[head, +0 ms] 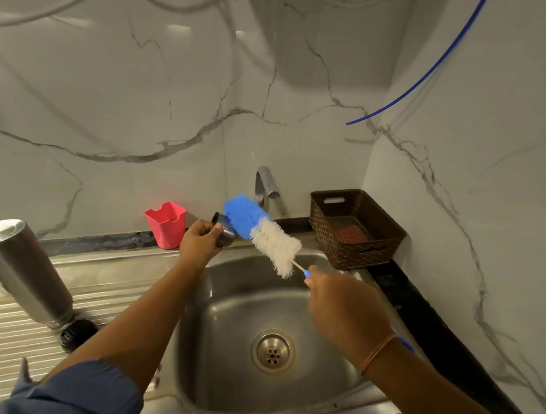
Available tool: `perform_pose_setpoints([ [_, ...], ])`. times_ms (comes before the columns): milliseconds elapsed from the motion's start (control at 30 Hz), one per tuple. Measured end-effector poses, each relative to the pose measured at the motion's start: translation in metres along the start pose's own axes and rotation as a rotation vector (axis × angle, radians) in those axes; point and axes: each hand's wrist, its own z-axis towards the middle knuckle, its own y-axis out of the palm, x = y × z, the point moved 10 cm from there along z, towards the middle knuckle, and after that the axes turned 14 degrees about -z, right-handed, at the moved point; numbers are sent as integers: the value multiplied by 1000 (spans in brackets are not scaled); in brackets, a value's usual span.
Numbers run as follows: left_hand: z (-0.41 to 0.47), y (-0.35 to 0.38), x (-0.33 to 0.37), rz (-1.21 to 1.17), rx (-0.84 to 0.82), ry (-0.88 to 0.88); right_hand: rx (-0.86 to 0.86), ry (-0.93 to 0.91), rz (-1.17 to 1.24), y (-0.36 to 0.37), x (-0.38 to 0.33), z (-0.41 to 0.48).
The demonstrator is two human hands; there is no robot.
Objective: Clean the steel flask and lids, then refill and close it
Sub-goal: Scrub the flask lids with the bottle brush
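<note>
On the drainboard at far left, the steel flask stands upside down, leaning, a black lid at its mouth. Over the sink, the left hand grips a dark cup lid, arm reaching forward. The right hand clenches the bottle brush handle, bristles against that lid.

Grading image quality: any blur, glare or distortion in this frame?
Head view: wide-angle distortion bows the wall and tilts the flask; light reflections glare on the upper wall; the right hand and sleeve look soft; brush and lid are fairly sharp.
</note>
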Motion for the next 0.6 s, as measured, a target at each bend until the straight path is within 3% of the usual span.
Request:
perform_pose_setpoints([
  [100, -9, 22, -11, 35, -190, -62, 178, -8, -140, -17, -3, 4],
  [133, -14, 30, -16, 1, -263, -85, 164, 15, -107, -15, 3, 11],
  [267, -22, 32, -22, -376, -335, -195, -197, 46, 318, 18, 37, 42],
  [333, -24, 28, -25, -576, -320, -278, -220, 33, 518, 17, 47, 50],
  [433, -30, 33, -32, -875, -279, -411, -386, 144, 792, 42, 54, 42],
  [533, -29, 39, -34, -1062, -189, -439, -467, 221, 913, 61, 44, 29],
  [600, -23, 37, -38, -1138, -80, -436, -425, 247, 948, 75, 31, 21],
])
